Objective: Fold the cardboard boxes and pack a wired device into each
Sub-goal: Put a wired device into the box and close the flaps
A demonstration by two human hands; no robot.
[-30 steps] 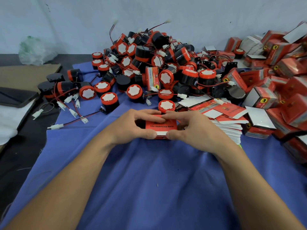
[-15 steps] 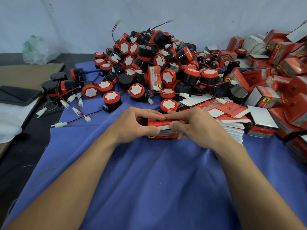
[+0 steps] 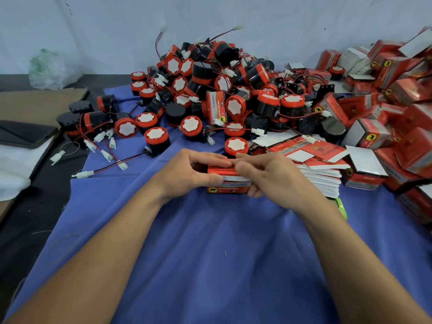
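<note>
A small red cardboard box (image 3: 228, 190), glossy, with a white inner flap showing, sits on the blue cloth (image 3: 210, 253) that covers the surface. It is clamped between both hands. The left hand (image 3: 187, 174) curls over its top with the thumb on the flap edge, and the right hand (image 3: 268, 177) pinches the other end. Just behind rises a tangled heap of wired devices (image 3: 222, 90), round black plastic drums with red rims, white faces and thin red-black leads. Flat box blanks (image 3: 320, 181) are stacked just beside the right hand, and folded boxes (image 3: 397, 94) crowd the right edge. A broad stretch of wrinkled cloth spreads between the forearms toward the near edge.
</note>
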